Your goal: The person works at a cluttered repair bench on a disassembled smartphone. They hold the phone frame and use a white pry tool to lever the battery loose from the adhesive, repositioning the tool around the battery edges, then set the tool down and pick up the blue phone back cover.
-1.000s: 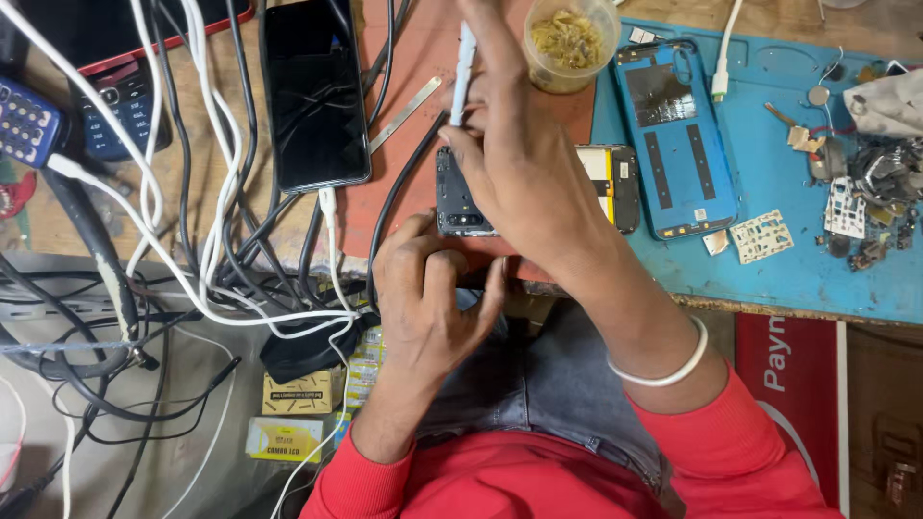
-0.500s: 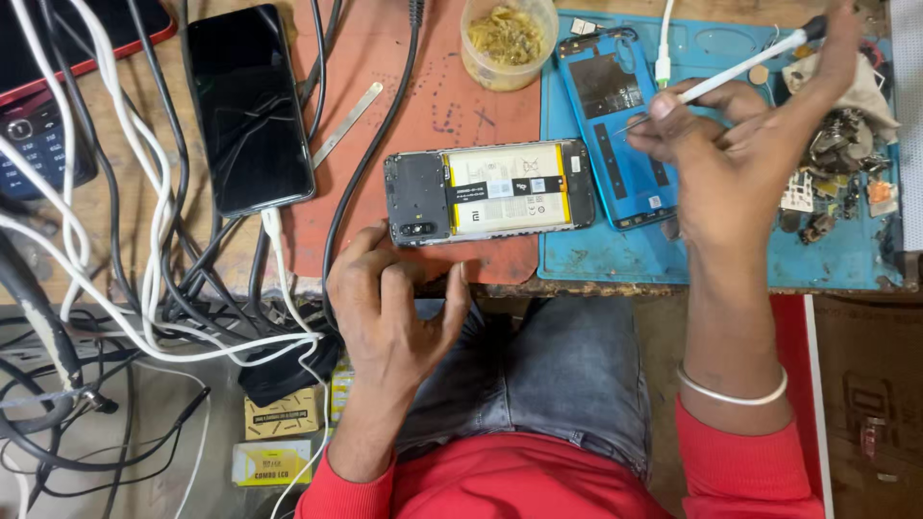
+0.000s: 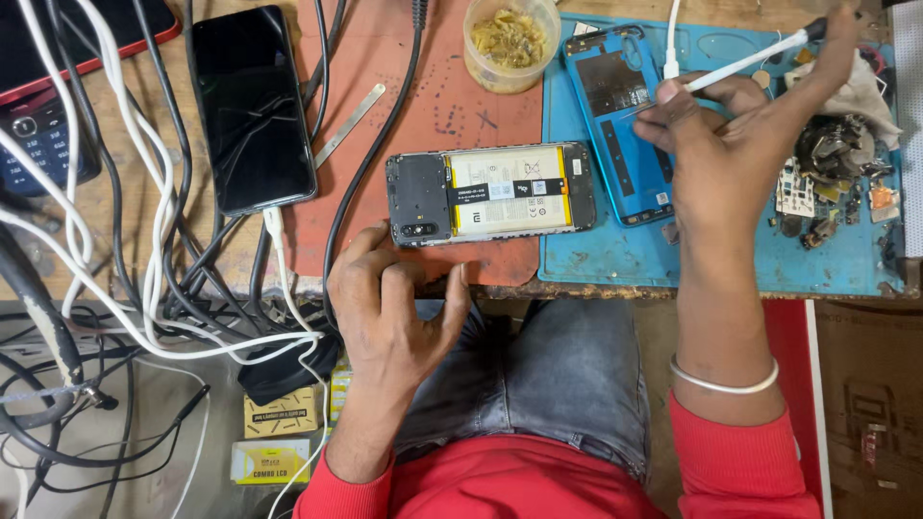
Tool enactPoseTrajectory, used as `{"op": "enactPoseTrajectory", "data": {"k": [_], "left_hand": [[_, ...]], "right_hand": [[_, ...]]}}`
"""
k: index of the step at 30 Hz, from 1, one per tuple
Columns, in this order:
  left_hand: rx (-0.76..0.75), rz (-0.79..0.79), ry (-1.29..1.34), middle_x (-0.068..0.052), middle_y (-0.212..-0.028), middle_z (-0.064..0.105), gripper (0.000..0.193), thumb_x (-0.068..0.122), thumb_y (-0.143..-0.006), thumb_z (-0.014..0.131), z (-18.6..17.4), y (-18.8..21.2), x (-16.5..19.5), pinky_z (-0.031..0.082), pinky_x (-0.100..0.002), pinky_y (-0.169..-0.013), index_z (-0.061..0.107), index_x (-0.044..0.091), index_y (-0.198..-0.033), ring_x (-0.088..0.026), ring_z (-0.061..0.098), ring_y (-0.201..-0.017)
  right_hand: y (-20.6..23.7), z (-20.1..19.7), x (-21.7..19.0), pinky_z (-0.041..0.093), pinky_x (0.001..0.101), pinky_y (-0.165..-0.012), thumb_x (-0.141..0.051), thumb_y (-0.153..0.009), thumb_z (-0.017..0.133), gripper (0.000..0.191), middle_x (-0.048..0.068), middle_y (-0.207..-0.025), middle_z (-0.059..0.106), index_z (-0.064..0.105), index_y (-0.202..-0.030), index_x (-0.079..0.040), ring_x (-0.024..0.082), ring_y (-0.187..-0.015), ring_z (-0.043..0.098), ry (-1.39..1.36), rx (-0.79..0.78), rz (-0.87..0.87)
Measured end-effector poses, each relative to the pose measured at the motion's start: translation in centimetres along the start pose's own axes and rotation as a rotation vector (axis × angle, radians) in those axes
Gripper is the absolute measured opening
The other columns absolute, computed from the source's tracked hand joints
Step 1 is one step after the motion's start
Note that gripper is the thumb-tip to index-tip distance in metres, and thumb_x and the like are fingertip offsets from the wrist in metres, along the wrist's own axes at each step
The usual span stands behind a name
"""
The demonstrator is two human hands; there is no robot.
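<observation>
The opened phone (image 3: 490, 193) lies flat at the bench edge, long axis nine to three, camera end at nine; left hand (image 3: 389, 317) loosely curled at six, touching nothing; right hand (image 3: 731, 144) pinches a white tool (image 3: 745, 63) at two, over the blue mat (image 3: 615, 259).

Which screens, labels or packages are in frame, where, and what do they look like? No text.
Black phone: upper left on the bench, dark cracked screen, white cable plugged in.
Keypad phone: far left edge, dark, small buttons.
Opened phone: centre by the left hand, white and yellow battery label.
Two small boxes: lower left, flat, yellow and white.
Right hand: holds a white tool.
</observation>
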State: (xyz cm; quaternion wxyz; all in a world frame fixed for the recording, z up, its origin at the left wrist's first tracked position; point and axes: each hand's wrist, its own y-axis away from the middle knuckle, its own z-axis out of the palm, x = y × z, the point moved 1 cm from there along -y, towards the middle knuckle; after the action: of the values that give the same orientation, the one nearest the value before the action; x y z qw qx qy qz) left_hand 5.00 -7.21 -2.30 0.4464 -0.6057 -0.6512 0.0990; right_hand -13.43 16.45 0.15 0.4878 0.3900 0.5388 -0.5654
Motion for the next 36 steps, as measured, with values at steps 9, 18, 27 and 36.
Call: {"op": "enactPoseTrajectory", "data": {"k": [9, 18, 27, 36], "left_hand": [[0.004, 0.008, 0.012, -0.013, -0.111, 0.059, 0.032, 0.018, -0.085, 0.092, 0.0, 0.0, 0.0, 0.044, -0.046, -0.105, 0.064, 0.007, -0.096, -0.036, 0.059, -0.124], [0.007, 0.007, 0.018, -0.013, -0.111, 0.058, 0.033, 0.018, -0.085, 0.092, -0.1, 0.0, 0.0, 0.044, -0.046, -0.105, 0.063, 0.007, -0.094, -0.036, 0.059, -0.124], [-0.002, 0.008, 0.023, -0.013, -0.112, 0.059, 0.031, 0.019, -0.086, 0.092, -0.1, 0.0, 0.1, 0.045, -0.045, -0.105, 0.064, 0.007, -0.095, -0.035, 0.058, -0.125], [-0.001, -0.001, 0.017, -0.014, -0.112, 0.059, 0.03, 0.019, -0.084, 0.091, 0.1, 0.1, 0.1, 0.044, -0.046, -0.105, 0.065, 0.008, -0.095, -0.035, 0.058, -0.125]], "right_hand": [[0.6, -1.6, 0.4, 0.061, 0.0344, -0.083, 0.014, -0.112, 0.064, 0.099, 0.016, -0.117, 0.064, -0.008, -0.166, -0.026, 0.025, -0.088, 0.07, 0.197, -0.009, -0.273], [1.0, -4.6, 1.9, 0.059, 0.0289, -0.081, 0.02, -0.109, 0.065, 0.097, -0.007, -0.172, 0.016, 0.005, -0.165, -0.033, 0.025, -0.108, 0.068, 0.561, -0.138, -0.564], [0.7, -4.9, 2.5, 0.063, 0.0281, -0.081, 0.023, -0.107, 0.065, 0.097, -0.005, -0.173, 0.013, 0.005, -0.165, -0.028, 0.026, -0.113, 0.071, 0.579, -0.125, -0.546], [1.2, -3.7, 2.0, 0.061, 0.0297, -0.087, 0.017, -0.11, 0.066, 0.092, 0.011, -0.156, 0.042, 0.005, -0.164, -0.027, 0.026, -0.101, 0.07, 0.505, -0.118, -0.538]]}}
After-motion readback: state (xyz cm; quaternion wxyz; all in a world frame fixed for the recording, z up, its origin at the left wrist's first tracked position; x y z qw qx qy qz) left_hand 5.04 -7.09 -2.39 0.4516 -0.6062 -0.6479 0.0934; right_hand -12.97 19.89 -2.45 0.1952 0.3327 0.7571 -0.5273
